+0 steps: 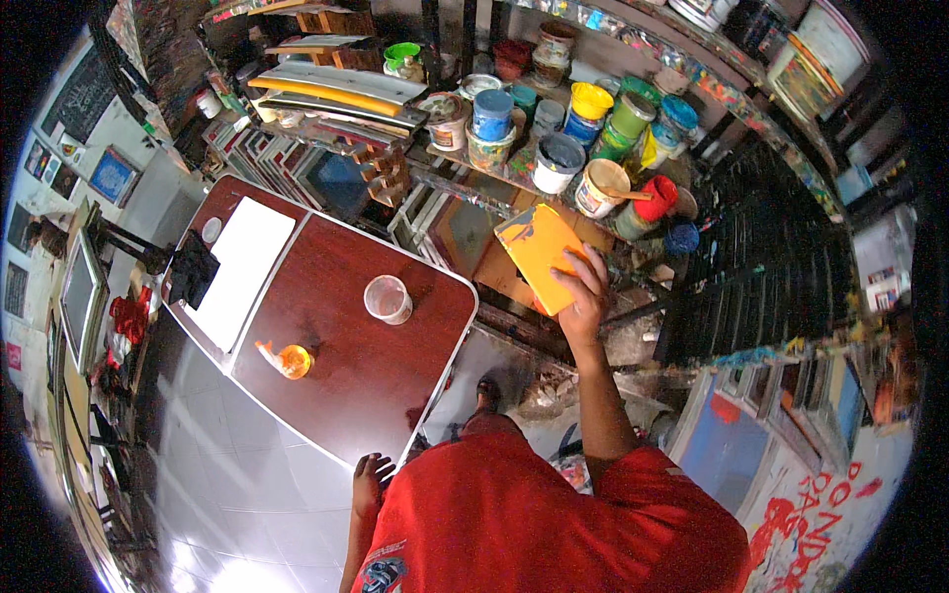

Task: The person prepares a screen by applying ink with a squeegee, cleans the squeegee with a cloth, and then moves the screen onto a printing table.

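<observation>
At the left end of the maroon table (341,346), a white sheet (242,262) lies flat. An orange container (296,362) sits near the front edge. Beside the front right corner, the left hand (370,481) hangs with fingers slightly spread. A clear plastic cup (388,300) stands near the rear right corner. Beyond it, a yellow rectangular block (539,262) is held up by the right hand (583,301), fingers bent over its face; thumb hidden.

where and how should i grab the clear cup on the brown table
Grip the clear cup around its side wall, probably with the left hand, from the near edge of the brown table: it looks upright and round, with nothing close beside it.
</observation>
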A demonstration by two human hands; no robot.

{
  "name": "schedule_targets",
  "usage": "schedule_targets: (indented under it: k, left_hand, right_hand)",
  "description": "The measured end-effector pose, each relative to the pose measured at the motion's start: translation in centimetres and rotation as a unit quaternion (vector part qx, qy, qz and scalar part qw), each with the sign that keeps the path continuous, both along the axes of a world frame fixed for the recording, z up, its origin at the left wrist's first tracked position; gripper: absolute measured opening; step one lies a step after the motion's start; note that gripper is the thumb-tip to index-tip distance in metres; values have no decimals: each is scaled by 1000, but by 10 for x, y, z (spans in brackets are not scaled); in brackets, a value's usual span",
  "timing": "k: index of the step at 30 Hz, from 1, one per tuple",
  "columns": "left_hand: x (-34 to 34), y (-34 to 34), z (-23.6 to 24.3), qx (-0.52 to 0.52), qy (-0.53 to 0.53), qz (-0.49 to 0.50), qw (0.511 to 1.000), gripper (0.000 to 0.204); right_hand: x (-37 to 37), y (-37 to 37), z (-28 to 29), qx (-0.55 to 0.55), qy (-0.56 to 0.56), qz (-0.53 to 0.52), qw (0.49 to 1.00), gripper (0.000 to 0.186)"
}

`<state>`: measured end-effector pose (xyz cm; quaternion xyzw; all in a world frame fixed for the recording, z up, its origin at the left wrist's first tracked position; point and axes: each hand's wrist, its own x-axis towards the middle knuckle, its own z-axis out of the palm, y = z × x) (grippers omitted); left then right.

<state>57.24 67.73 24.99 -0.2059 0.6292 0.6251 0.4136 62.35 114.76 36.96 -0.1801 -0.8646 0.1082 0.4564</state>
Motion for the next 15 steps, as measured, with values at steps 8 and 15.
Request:
schedule_targets:
  k: [8, 15]
  left_hand:
    - [-32, -77, -27, 30, -49, -59, 997, 37]
    - [-47, -149, -61, 18, 36, -215, 976, 45]
  right_hand:
    - [41, -160, -47, -557, 203, -142, 792, 25]
    - [134, -342, -120, -791, 415, 4, 449, 28]
